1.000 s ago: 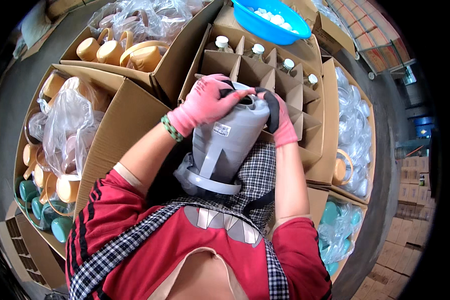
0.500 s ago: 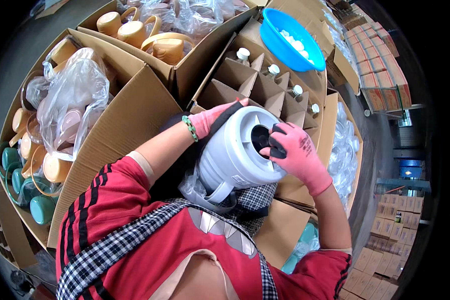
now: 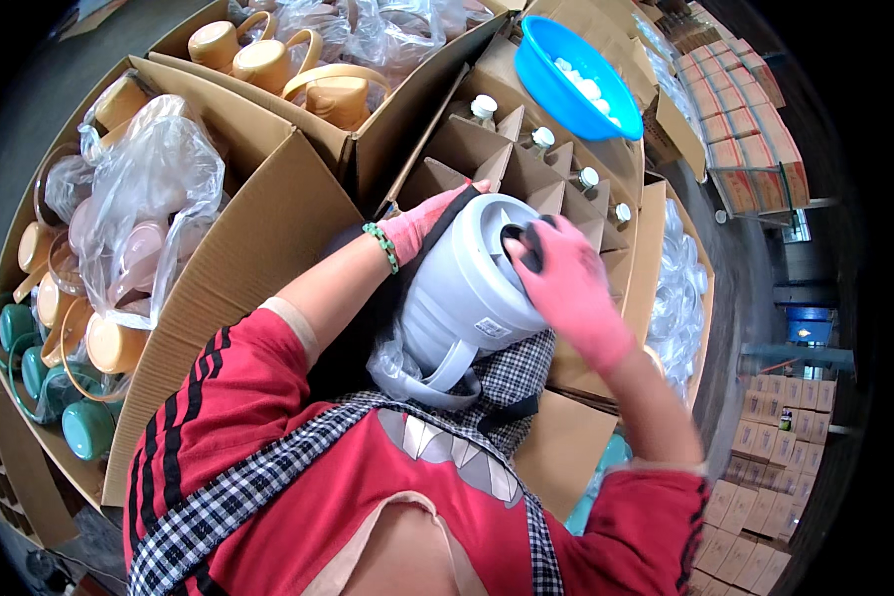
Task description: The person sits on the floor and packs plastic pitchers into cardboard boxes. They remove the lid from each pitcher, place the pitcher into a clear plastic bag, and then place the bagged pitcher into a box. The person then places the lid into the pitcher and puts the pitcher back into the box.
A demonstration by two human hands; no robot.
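A pale grey plastic jug [image 3: 454,288] lies tilted in front of me, its round, ribbed end turned up and its looped handle toward my body. Clear plastic film hangs by the handle. My left hand [image 3: 429,224], in a pink glove with black palm, is closed against the jug's far left side and steadies it. My right hand [image 3: 571,283], gloved alike and blurred, has its fingers bent round a black round part [image 3: 510,238] in the hole at the middle of that end. The fingertips partly cover the hole.
A divided carton [image 3: 467,169] beyond the jug holds several white-capped bottles. A blue basin [image 3: 541,74] with small white pieces stands behind it. Open cartons [image 3: 238,258] at left hold peach and green jugs. A carton [image 3: 656,278] of clear-wrapped items is at right, and stacked boxes [image 3: 755,139] farther off.
My right hand has turned and shifted a little up and left over the hole, covering more of it. The jug has tipped slightly, showing more of its side and label.
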